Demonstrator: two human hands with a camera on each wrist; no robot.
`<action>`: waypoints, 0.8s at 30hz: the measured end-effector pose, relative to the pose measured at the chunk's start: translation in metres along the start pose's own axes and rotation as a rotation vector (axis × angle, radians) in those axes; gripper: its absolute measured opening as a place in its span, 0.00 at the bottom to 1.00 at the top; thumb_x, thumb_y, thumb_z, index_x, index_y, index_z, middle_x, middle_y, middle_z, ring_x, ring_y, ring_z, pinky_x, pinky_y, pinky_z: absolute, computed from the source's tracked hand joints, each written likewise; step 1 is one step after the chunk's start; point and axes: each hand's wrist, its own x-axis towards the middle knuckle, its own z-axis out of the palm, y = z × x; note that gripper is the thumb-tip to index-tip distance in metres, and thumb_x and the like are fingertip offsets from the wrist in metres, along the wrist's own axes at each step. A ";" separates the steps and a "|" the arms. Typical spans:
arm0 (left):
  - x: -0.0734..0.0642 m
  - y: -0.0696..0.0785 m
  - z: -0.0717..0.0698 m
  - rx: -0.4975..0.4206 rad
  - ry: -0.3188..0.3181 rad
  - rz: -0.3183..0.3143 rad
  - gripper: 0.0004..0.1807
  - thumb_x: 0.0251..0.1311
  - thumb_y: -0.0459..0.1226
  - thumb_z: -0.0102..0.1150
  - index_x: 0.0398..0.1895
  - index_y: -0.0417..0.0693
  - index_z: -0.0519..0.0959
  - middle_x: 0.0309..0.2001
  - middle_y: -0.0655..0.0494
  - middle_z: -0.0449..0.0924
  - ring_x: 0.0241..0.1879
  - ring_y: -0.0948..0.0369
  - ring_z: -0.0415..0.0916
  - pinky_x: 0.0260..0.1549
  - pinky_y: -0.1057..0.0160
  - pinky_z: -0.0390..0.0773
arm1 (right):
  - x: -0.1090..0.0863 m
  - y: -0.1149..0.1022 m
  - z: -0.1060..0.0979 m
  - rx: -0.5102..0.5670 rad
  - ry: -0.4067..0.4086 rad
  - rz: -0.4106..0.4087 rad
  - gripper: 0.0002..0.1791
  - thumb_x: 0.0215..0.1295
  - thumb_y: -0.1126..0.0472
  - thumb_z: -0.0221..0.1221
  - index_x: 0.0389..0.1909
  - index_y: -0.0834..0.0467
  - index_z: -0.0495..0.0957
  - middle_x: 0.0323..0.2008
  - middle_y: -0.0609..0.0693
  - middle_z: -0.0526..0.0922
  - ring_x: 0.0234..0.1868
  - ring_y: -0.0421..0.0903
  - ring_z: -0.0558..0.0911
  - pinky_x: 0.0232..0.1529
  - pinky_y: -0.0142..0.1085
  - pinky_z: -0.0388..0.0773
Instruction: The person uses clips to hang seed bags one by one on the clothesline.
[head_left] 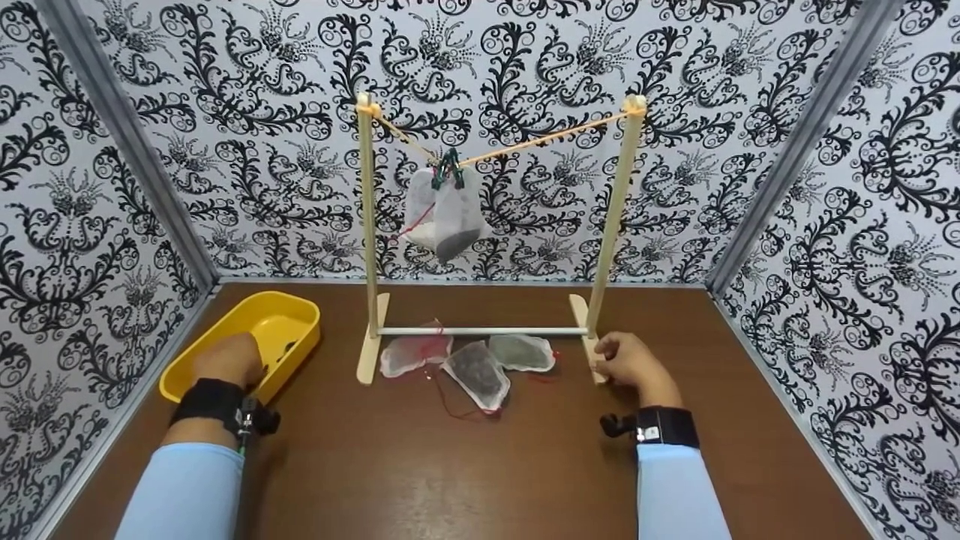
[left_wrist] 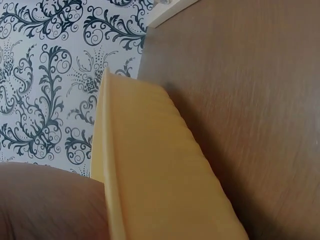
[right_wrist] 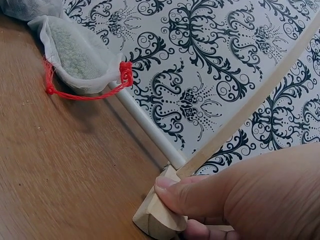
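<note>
My left hand [head_left: 229, 360] reaches down into a yellow plastic tray [head_left: 300, 356], its fingers hidden inside; small dark items lie in the tray near them. At the right, my right hand [head_left: 634, 364] grips the foot [right_wrist: 160, 220] of a wooden stand [head_left: 616, 210], thumb on top and fingers curled at its side. An orange cord [head_left: 544, 139] runs between the stand's posts and sags under white mesh drawstring bags [head_left: 459, 217] hung by dark green clips [head_left: 448, 171].
Three filled mesh bags with red strings lie by the stand's white crossbar [head_left: 480, 331]: a pale one [head_left: 409, 356], a dark one [head_left: 478, 373] and a greenish one [head_left: 521, 352]. Patterned walls [head_left: 825, 225] enclose the brown table [head_left: 450, 472] at the back and sides.
</note>
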 end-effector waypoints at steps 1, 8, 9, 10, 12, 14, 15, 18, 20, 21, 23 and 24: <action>0.000 0.001 0.000 -0.001 -0.001 0.001 0.02 0.60 0.30 0.63 0.33 0.38 0.80 0.35 0.38 0.82 0.36 0.44 0.79 0.35 0.47 0.83 | 0.000 0.000 0.000 0.001 0.000 0.000 0.15 0.68 0.71 0.71 0.52 0.70 0.82 0.44 0.61 0.81 0.38 0.49 0.83 0.32 0.35 0.86; 0.005 0.004 0.002 0.009 -0.002 0.014 0.02 0.61 0.29 0.64 0.34 0.37 0.81 0.35 0.40 0.82 0.36 0.45 0.79 0.35 0.46 0.84 | -0.001 0.000 0.000 0.003 0.004 -0.008 0.15 0.68 0.70 0.72 0.52 0.70 0.82 0.44 0.60 0.81 0.39 0.49 0.83 0.33 0.35 0.86; 0.005 0.005 0.001 0.010 -0.004 0.022 0.01 0.62 0.28 0.63 0.35 0.37 0.81 0.36 0.39 0.83 0.36 0.44 0.79 0.36 0.46 0.84 | -0.001 0.000 0.000 0.000 0.008 -0.012 0.15 0.68 0.70 0.73 0.52 0.70 0.82 0.44 0.60 0.81 0.39 0.49 0.83 0.32 0.35 0.86; 0.005 0.005 0.001 0.010 -0.005 0.026 0.02 0.62 0.28 0.64 0.36 0.37 0.82 0.36 0.39 0.82 0.36 0.44 0.79 0.38 0.45 0.85 | -0.001 0.000 -0.001 -0.004 0.009 -0.017 0.15 0.68 0.70 0.73 0.52 0.70 0.82 0.44 0.61 0.81 0.39 0.49 0.83 0.32 0.36 0.86; 0.007 0.006 0.002 0.005 -0.006 0.036 0.04 0.62 0.28 0.65 0.38 0.35 0.82 0.37 0.38 0.82 0.37 0.43 0.78 0.42 0.44 0.85 | -0.001 0.001 -0.001 -0.004 0.002 -0.008 0.15 0.69 0.69 0.72 0.53 0.70 0.82 0.46 0.62 0.82 0.40 0.50 0.83 0.34 0.36 0.86; 0.008 0.008 0.002 -0.010 0.008 0.041 0.06 0.62 0.26 0.64 0.41 0.33 0.82 0.39 0.36 0.82 0.38 0.43 0.78 0.45 0.43 0.84 | -0.001 0.001 -0.001 -0.005 -0.006 0.005 0.16 0.71 0.68 0.72 0.55 0.70 0.82 0.49 0.65 0.83 0.42 0.52 0.84 0.36 0.37 0.86; 0.009 0.009 0.003 -0.018 0.022 0.046 0.06 0.62 0.26 0.64 0.41 0.32 0.82 0.40 0.36 0.82 0.38 0.43 0.78 0.45 0.43 0.84 | -0.001 0.001 -0.001 -0.004 -0.009 0.015 0.17 0.71 0.68 0.72 0.55 0.70 0.82 0.51 0.66 0.83 0.43 0.52 0.84 0.37 0.37 0.86; 0.011 0.013 0.004 -0.054 0.087 0.059 0.03 0.63 0.25 0.61 0.38 0.32 0.82 0.40 0.35 0.82 0.38 0.43 0.77 0.43 0.44 0.83 | -0.001 0.001 -0.001 0.000 -0.022 0.030 0.17 0.72 0.67 0.71 0.57 0.69 0.82 0.53 0.67 0.83 0.45 0.53 0.84 0.39 0.37 0.87; 0.013 0.017 0.005 -0.110 0.167 0.068 0.04 0.66 0.27 0.59 0.35 0.33 0.81 0.39 0.35 0.83 0.37 0.42 0.78 0.41 0.43 0.83 | -0.001 0.001 -0.001 0.006 -0.023 0.033 0.17 0.71 0.68 0.71 0.56 0.69 0.82 0.53 0.67 0.83 0.45 0.53 0.85 0.39 0.37 0.87; 0.014 0.019 0.004 -0.151 0.209 0.067 0.05 0.69 0.28 0.59 0.35 0.33 0.81 0.39 0.34 0.83 0.37 0.41 0.79 0.40 0.42 0.83 | -0.001 0.001 0.000 0.007 -0.023 0.032 0.17 0.71 0.68 0.71 0.56 0.69 0.82 0.53 0.67 0.83 0.45 0.53 0.85 0.39 0.37 0.87; 0.015 0.026 0.002 -0.222 0.296 0.048 0.09 0.76 0.31 0.58 0.39 0.33 0.81 0.42 0.31 0.85 0.40 0.37 0.82 0.42 0.38 0.84 | -0.001 0.000 0.000 0.007 -0.021 0.033 0.17 0.71 0.68 0.71 0.56 0.69 0.82 0.52 0.66 0.83 0.45 0.53 0.84 0.38 0.36 0.87; 0.015 0.030 0.001 -0.260 0.340 0.034 0.10 0.80 0.33 0.57 0.43 0.33 0.81 0.45 0.28 0.86 0.43 0.34 0.84 0.44 0.36 0.84 | -0.001 0.000 0.000 0.008 -0.020 0.034 0.16 0.71 0.68 0.71 0.56 0.69 0.82 0.52 0.66 0.83 0.45 0.53 0.84 0.38 0.36 0.87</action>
